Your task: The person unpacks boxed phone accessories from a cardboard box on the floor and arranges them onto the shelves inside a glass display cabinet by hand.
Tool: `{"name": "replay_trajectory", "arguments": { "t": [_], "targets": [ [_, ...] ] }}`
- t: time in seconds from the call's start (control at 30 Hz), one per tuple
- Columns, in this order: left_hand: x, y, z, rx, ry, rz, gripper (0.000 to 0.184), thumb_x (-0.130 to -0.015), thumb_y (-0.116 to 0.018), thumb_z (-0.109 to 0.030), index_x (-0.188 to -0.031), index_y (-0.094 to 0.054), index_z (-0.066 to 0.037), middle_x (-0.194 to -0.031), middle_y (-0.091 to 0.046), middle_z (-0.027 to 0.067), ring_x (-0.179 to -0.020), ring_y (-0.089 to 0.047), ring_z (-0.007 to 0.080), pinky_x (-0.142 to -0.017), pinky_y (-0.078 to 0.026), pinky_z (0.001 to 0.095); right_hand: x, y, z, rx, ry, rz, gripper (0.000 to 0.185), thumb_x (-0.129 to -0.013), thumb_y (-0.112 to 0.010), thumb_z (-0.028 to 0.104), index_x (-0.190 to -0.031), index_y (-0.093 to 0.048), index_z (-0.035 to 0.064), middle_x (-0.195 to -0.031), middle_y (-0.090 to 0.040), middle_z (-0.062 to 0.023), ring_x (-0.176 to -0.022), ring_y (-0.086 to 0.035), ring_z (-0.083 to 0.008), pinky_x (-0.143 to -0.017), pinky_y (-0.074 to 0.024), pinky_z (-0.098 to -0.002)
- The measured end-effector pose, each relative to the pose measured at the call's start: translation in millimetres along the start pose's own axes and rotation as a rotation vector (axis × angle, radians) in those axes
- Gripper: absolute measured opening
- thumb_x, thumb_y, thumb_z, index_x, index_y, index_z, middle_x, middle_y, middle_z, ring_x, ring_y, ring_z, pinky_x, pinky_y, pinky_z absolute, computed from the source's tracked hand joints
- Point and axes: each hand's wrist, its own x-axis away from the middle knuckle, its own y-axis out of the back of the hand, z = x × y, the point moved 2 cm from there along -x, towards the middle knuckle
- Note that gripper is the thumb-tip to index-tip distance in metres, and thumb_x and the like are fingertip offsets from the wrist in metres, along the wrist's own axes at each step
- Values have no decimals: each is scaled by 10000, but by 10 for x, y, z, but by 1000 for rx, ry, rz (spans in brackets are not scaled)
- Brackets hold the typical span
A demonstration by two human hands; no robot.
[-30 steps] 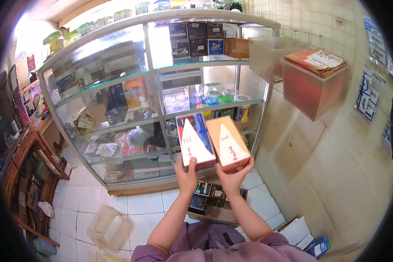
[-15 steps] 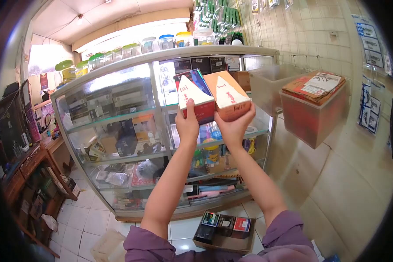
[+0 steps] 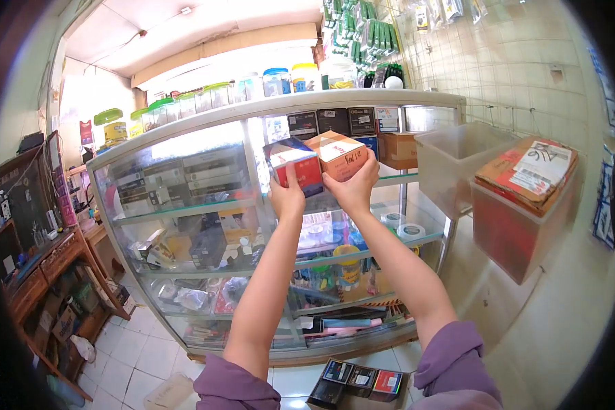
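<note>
Both hands are closed around boxes near the middle of the frame, at the far end of the outstretched arms: the left hand point(image 3: 288, 199) holds a red-and-blue box point(image 3: 306, 179), and the right hand point(image 3: 355, 188) holds an orange-brown box point(image 3: 342, 166). The left thumb lies on the red near face; the right thumb is at the lower left corner of the orange-brown box, with the fingers around its right side. The boxes are side by side, raised in front of the glass cabinet point(image 3: 266, 103), the orange-brown one slightly higher. Its near face bears dark handwriting that seems to begin "Red"; the rest is unclear. White labels on the upper faces carry red marks too small to read. At the right of the frame, the handwriting on a paper-topped cardboard piece point(image 3: 499, 167) is also illegible. Each box turns an end face to the wearer, and its long axis, foreshortened, runs away toward the cabinet, leaning to the upper left. On the floor at bottom centre, a carton point(image 3: 398, 400) holds more small boxes point(image 3: 361, 378).
</note>
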Motion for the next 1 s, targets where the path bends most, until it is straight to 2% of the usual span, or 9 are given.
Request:
{"name": "replay_trajectory", "arguments": {
  "t": [0.07, 0.13, 0.23, 0.33, 0.37, 0.5, 0.63, 0.77, 1.0],
  "targets": [
    [-44, -37, 101, -28, -104, -21, 776, -878, -607, -501, -1316, -415, 110, -1237, -530, 319, -1181, -493, 448, -1018, -377, 463, -77, -51, -20, 8, 12, 14, 1034, -581, -852, 213, -1370, -226, -21, -1273, -359, -236, -1196, -335, -404, -1042, -261, -517],
    [69, -19, -24, -95, -142, -68, 675, -869, -655, -225, -1354, -333, 116, -1273, -491, 317, -1204, -459, 446, -1048, -331, 472, -147, -90, -12, 44, 31, 69, 1034, -582, -851, 220, -1374, -229, -17, -1270, -368, -238, -1190, -344, -405, -1041, -266, -516],
    [168, -200, 18, -92, -139, -225, 690, -824, -623, -31, -1379, -242, 120, -1364, -375, 339, -1259, -393, 454, -1091, -259, 497, -218, -175, -129, 50, -47, 67, 1041, -578, -855, 225, -1375, -232, -19, -1284, -367, -240, -1204, -342, -404, -1045, -269, -519],
    [295, -494, -55, 1, -155, -434, 746, -808, -601, 14, -1398, -160, 129, -1415, -237, 379, -1334, -259, 483, -1128, -169, 525, -241, -222, -224, 24, -50, 60, 1048, -572, -860, 236, -1377, -239, -21, -1301, -360, -242, -1219, -338, -408, -1049, -277, -516],
    [270, -535, -65, 54, -132, -357, 843, -818, -590, -16, -1427, -27, 134, -1449, -56, 417, -1377, -85, 536, -1143, -85, 549, -244, -230, -244, 28, -54, 71, 1048, -572, -860, 236, -1377, -239, -21, -1301, -360, -242, -1219, -338, -408, -1049, -277, -516],
    [377, -733, -185, 7, -117, -362, 903, -829, -556, -68, -1451, 73, 114, -1458, 108, 431, -1370, 55, 586, -1132, -25, 581, -308, -171, -227, 12, -59, 107, 1049, -570, -863, 249, -1376, -253, -27, -1301, -373, -241, -1215, -357, -408, -1050, -292, -508],
    [658, -599, -296, -311, -366, -195, 867, -816, -581, -60, -1455, -23, 123, -1462, 109, 427, -1387, 60, 560, -1134, -51, 579, -360, -112, -321, -29, -42, 90, 1028, -574, -866, 248, -1371, -277, -25, -1287, -400, -229, -1220, -369, -390, -1052, -297, -499],
    [306, -708, -253, -471, -406, -323, 901, -789, -627, -73, -1449, -47, 127, -1456, -16, 431, -1381, -55, 549, -1125, -138, 571, -398, -57, -471, -35, -35, 77, 1024, -573, -874, 252, -1366, -287, -25, -1286, -403, -220, -1218, -385, -375, -1051, -312, -474],
    [-84, -740, -94, -608, -219, -347, 908, -761, -663, -73, -1460, -102, 73, -1435, -132, 421, -1332, -234, 492, -1078, -244, 542, -409, -15, -643, -83, -66, 79, 1010, -603, -872, 266, -1373, -282, -17, -1290, -394, -200, -1229, -394, -335, -1058, -324, -445]
  ]
}}
